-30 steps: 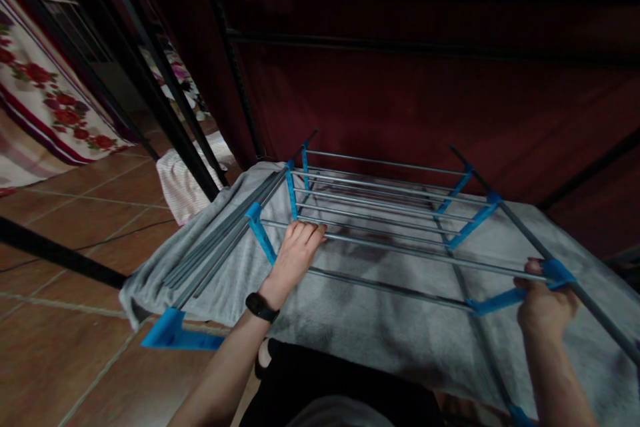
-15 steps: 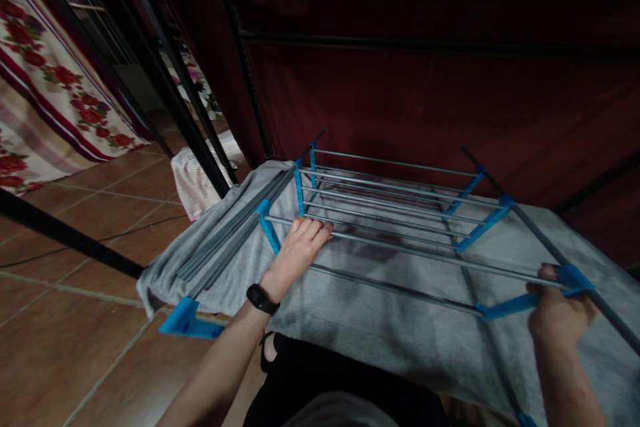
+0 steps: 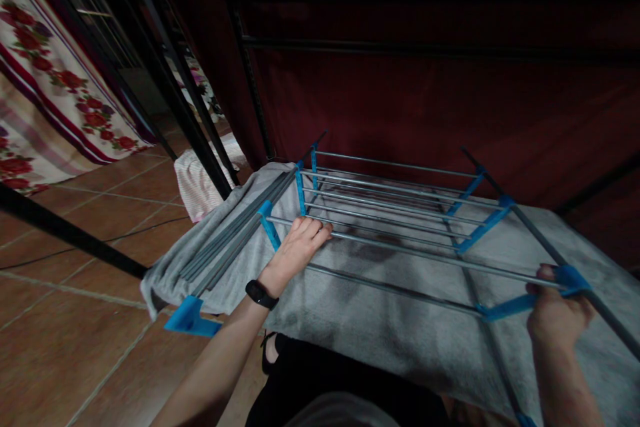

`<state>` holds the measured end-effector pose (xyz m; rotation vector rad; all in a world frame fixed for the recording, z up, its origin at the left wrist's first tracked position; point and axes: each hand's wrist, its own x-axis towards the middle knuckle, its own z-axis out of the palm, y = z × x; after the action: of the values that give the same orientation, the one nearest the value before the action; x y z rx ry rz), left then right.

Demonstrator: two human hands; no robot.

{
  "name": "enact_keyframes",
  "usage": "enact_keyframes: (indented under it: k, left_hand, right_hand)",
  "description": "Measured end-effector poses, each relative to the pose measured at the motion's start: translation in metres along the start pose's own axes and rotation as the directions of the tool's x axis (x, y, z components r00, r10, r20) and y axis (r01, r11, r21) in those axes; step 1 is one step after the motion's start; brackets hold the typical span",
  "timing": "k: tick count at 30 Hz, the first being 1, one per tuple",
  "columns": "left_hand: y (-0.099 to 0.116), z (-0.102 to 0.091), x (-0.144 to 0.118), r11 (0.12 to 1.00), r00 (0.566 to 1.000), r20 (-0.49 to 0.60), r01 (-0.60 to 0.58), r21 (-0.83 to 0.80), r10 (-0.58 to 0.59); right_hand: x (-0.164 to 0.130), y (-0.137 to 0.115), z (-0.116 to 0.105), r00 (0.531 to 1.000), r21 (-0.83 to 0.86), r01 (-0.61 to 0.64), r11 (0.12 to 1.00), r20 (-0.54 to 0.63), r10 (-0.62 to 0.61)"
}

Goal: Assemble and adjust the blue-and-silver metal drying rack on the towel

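Fingers of my left hand (image 3: pixel 299 245) lie spread and loose over one of the grey rails of the drying rack (image 3: pixel 400 227), just beside the blue plastic bracket (image 3: pixel 270 228) at that corner, resting on the rod rather than wrapped round it. On the wrist behind them sits my black watch (image 3: pixel 261 294). My right hand (image 3: pixel 556 313) is curled shut around the blue corner piece (image 3: pixel 570 278) at the other end of the near rail, thumb over the top. Neither hold has shifted over the last second; the rack sits a touch higher and further left in my view, which looks like my head turning more than the frame moving. So I judge I am still steadying the frame, not yet folding or lifting it.

Under both hands and the rails spreads the grey towel (image 3: pixel 390 327), lying flat and wrinkled. Left of my left fingers a folded wing of rods runs down to another blue foot (image 3: pixel 190 317) over the terracotta floor tiles (image 3: pixel 75 347). Beyond the fingertips the remaining rails step away toward the dark red curtain (image 3: pixel 425 100). Far off to the left hangs a floral cloth (image 3: pixel 55 100) behind black posts.
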<state>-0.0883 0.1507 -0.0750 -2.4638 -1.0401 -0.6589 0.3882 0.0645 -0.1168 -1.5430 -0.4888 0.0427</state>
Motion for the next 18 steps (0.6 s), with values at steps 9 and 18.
enact_keyframes:
  k: [9,18]
  left_hand:
    - [-0.003,-0.001,-0.001,1.0,1.0,0.009,0.013,-0.025,-0.013]
    - [0.003,-0.005,-0.008,0.994,0.989,-0.109,0.09,-0.06,-0.096]
  right_hand:
    - [0.001,0.007,0.0,0.999,-0.019,0.032,0.999,0.013,-0.032]
    - [0.007,0.017,-0.001,1.0,-0.017,0.012,1.0,0.008,-0.012]
